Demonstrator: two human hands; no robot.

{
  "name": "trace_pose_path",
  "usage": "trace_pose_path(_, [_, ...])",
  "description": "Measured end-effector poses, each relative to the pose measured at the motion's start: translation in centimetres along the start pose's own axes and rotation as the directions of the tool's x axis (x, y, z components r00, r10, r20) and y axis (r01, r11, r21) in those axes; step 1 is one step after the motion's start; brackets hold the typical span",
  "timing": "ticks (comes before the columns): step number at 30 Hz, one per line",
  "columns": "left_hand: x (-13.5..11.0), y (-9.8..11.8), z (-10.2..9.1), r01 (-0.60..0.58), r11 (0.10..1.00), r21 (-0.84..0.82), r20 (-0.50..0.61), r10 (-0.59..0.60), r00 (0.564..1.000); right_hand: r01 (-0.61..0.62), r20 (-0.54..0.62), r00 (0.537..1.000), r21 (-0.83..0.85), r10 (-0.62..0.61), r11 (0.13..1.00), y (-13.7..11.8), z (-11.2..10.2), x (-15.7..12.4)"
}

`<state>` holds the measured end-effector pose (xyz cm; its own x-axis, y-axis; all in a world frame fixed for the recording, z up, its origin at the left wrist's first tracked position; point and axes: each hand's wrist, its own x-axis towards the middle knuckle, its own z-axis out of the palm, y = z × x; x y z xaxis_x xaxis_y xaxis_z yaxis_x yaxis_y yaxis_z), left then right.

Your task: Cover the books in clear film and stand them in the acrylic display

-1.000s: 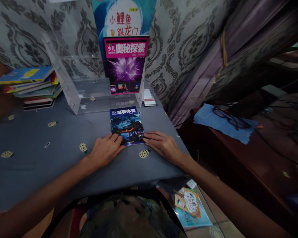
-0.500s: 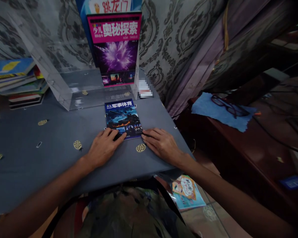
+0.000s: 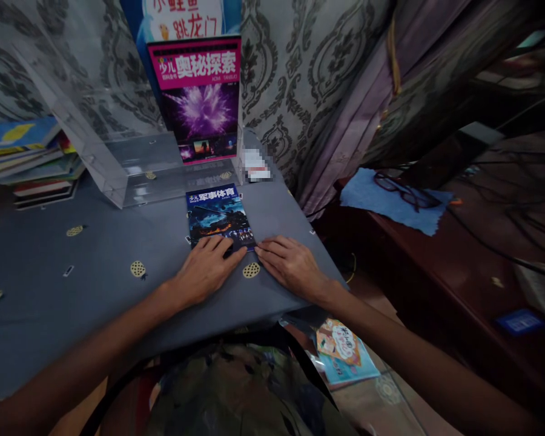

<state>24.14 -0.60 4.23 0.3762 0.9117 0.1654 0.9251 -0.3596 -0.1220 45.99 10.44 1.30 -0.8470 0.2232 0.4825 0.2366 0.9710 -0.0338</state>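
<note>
A dark blue book [image 3: 218, 215] with a tank on its cover lies flat on the grey patterned tablecloth [image 3: 104, 303]. My left hand [image 3: 209, 269] rests palm down over the book's lower edge, fingers stretched and thumb apart toward the right. At the lower right corner of the book, my right hand [image 3: 290, 266] lies with its fingers extended close together, the tips touching the corner. Behind the book, a clear acrylic stand [image 3: 154, 191] holds an upright book with a pink and purple cover [image 3: 200, 103]. A taller blue book [image 3: 229, 18] leans behind that one.
A pile of books [image 3: 36, 157] sits at the left back. To the right, glasses [image 3: 404, 191] lie on a blue cloth [image 3: 358, 194] on a dark red table [image 3: 418, 260] with cables. A light-blue picture book [image 3: 345, 357] is below the table edge.
My left hand has slid right along the book's lower edge, its thumb now nearer my right hand. My right hand stays at the corner. The view has shifted slightly.
</note>
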Motion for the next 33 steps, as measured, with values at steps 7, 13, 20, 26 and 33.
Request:
trace_pose_path(7, [3.3,-1.1,0.3,0.024,0.99,-0.14,0.026,-0.021,0.999,0.004,-0.012,1.0,0.011,-0.004,1.0,0.1,0.3,0.0])
trace_pose_path(13, [6.2,-3.8,1.4,0.098,0.986,-0.137,0.015,-0.097,0.995,0.006,0.003,1.0,0.037,-0.006,0.999,0.2,0.2,0.0])
trace_pose_path(20, [9.6,-6.4,2.7,0.201,0.977,-0.075,0.063,-0.197,0.978,0.013,-0.013,1.0,0.029,-0.013,0.999,0.3,0.1,0.1])
trace_pose_path(26, [10.9,-7.2,3.3,0.242,0.963,-0.12,0.062,-0.236,0.97,-0.01,0.031,0.999,0.058,0.008,0.998,0.2,0.0,0.0])
trace_pose_path(33, [10.4,-6.6,3.1,0.257,0.956,-0.141,0.098,-0.245,0.965,-0.008,0.048,0.999,0.032,0.006,0.999,0.1,-0.1,0.1])
